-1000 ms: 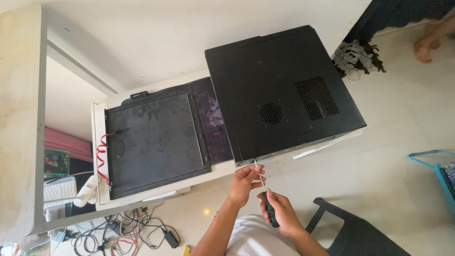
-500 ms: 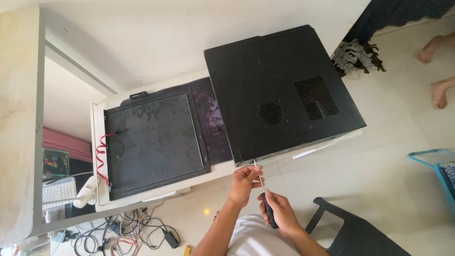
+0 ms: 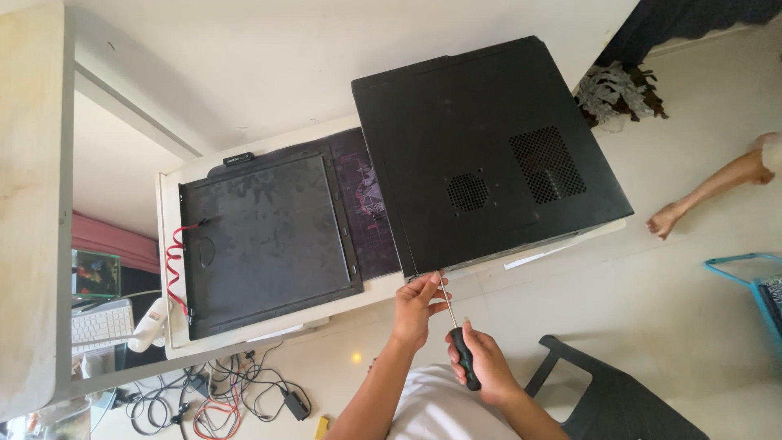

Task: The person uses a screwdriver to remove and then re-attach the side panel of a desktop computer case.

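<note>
A black computer case [image 3: 489, 155] lies on its side on a white desk [image 3: 269, 151], its vented side panel facing up. My right hand [image 3: 481, 365] grips the black handle of a screwdriver [image 3: 453, 332], whose metal shaft points up to the case's near rear corner. My left hand [image 3: 419, 305] pinches the shaft close to the tip, right at the case's edge. Left of the case, a removed black side panel [image 3: 269, 240] lies flat on a dark desk mat [image 3: 362, 195].
Red cables [image 3: 175, 269] hang off the panel's left edge. Tangled wires [image 3: 216, 391] lie on the floor below the desk. A black chair [image 3: 611, 395] stands at lower right, a blue basket [image 3: 753, 285] at far right. Another person's foot [image 3: 717, 187] rests on the floor.
My hands and the screwdriver hold their place at the case corner. The other person's feet at the right have shifted, one leg now stretching further in.
</note>
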